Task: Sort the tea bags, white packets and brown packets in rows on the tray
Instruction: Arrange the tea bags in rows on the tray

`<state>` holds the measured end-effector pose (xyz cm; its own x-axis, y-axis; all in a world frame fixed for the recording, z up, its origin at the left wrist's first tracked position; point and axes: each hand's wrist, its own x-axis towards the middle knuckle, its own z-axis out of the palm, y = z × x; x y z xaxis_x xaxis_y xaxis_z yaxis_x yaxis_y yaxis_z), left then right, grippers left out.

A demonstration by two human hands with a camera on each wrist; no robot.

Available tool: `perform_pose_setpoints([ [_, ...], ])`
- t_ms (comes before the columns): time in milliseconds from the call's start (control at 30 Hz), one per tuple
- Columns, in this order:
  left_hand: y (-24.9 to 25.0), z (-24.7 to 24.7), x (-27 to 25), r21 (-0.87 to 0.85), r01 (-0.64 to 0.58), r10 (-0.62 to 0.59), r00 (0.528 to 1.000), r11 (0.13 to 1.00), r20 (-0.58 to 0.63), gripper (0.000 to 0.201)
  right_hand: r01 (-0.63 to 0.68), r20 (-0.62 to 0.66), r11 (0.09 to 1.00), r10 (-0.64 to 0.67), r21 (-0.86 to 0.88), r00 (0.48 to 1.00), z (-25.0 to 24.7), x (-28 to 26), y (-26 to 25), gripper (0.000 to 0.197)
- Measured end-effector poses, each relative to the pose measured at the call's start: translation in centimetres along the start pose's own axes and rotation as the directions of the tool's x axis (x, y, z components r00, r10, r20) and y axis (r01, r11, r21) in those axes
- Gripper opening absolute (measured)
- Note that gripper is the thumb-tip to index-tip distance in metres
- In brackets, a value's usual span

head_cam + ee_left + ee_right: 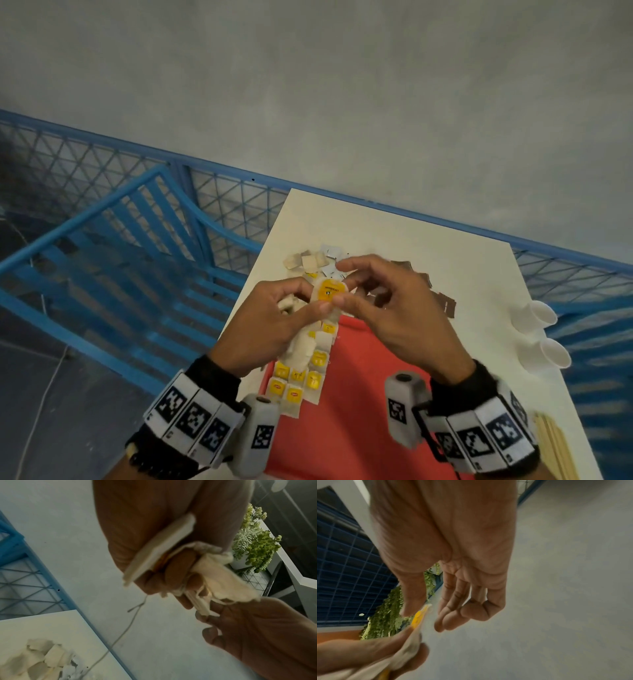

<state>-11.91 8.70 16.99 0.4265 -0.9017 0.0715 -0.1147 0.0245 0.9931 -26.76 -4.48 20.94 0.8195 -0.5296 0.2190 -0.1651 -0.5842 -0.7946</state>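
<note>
Left hand (270, 318) grips bunched tea bags (159, 550); right hand (387, 301) pinches top one; I see tray (359, 394) holding one tea-bag row (301, 370); white packets (330, 255), brown packets (445, 303) unsorted on table (462, 267)

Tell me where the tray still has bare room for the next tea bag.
Free: the red plastic tray, right of the yellow-tagged tea bag rows, up to its far edge. Crowded: the tray's left edge and the white table beyond, with mixed packets.
</note>
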Motion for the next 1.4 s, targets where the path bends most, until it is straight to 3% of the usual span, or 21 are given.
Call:
perform_pose_setpoints([
  [200, -1.8, -0.1, -0.7, -0.006, 0.082, -0.082, 0.997, 0.997, 0.015, 0.013, -0.127, -0.038, 0.960, 0.141, 0.250, 0.989, 3.0, -2.0, 1.8, 0.007],
  [333, -3.8, -0.5, -1.8, 0.001, 0.178, -0.178, 0.984, 0.984, -0.033, 0.008, -0.262, -0.012, 0.879, 0.291, 0.398, 0.957, 5.1, -3.7, 5.5, 0.008],
  [433, -5.2, -1.4, -2.8, -0.083, 0.275, -0.285, 0.945, 0.958, -0.161, 0.012, -0.472, 0.084, 0.864, 0.464, 0.175, 0.882, 9.1, -6.5, 11.9, 0.018],
  [567, -6.0, -2.4, -4.1, -0.223, 0.363, -0.410, 0.885, 0.904, -0.221, 0.025, -0.660, 0.163, 0.751, 0.653, -0.016, 0.740, 14.8, -10.7, 18.4, 0.025],
  [700, -6.0, -3.3, -4.7, -0.326, 0.418, -0.495, 0.845, 0.848, -0.203, 0.039, -0.684, 0.118, 0.728, 0.684, -0.045, 0.720, 17.1, -10.4, 19.3, 0.030],
  [867, -5.8, -3.8, -4.4, -0.416, 0.437, -0.531, 0.836, 0.798, -0.140, 0.054, -0.736, 0.010, 0.661, 0.745, -0.147, 0.667, 17.5, -9.7, 18.6, 0.030],
  [933, -5.8, -3.8, -4.3, -0.448, 0.447, -0.546, 0.830, 0.774, -0.115, 0.054, -0.727, -0.015, 0.671, 0.733, -0.148, 0.680, 17.0, -9.4, 17.4, 0.031],
  [1067, -5.9, -3.6, -3.9, -0.438, 0.438, -0.528, 0.842, 0.785, -0.105, 0.040, -0.547, -0.038, 0.835, 0.546, -0.053, 0.837, 14.2, -7.2, 12.6, 0.031],
  [1133, -5.7, -3.2, -3.6, -0.428, 0.426, -0.509, 0.855, 0.797, -0.098, 0.036, -0.451, -0.078, 0.890, 0.455, 0.069, 0.887, 12.0, -5.8, 9.0, 0.026],
  [1200, -5.5, -2.6, -3.2, -0.421, 0.416, -0.496, 0.863, 0.806, -0.097, 0.036, -0.395, -0.026, 0.899, 0.407, 0.190, 0.913, 10.1, -4.9, 5.2, 0.032],
  [1300, -5.5, -1.2, -2.6, -0.405, 0.394, -0.468, 0.879, 0.825, -0.097, 0.044, -0.400, 0.101, 0.892, 0.387, 0.212, 0.916, 9.3, -4.6, 1.8, 0.045],
  [1400, -5.7, 0.0, -2.3, -0.466, 0.370, -0.453, 0.889, 0.803, -0.074, 0.048, -0.342, 0.071, 0.921, 0.335, 0.186, 0.940, 9.0, -4.9, 1.6, 0.041],
])
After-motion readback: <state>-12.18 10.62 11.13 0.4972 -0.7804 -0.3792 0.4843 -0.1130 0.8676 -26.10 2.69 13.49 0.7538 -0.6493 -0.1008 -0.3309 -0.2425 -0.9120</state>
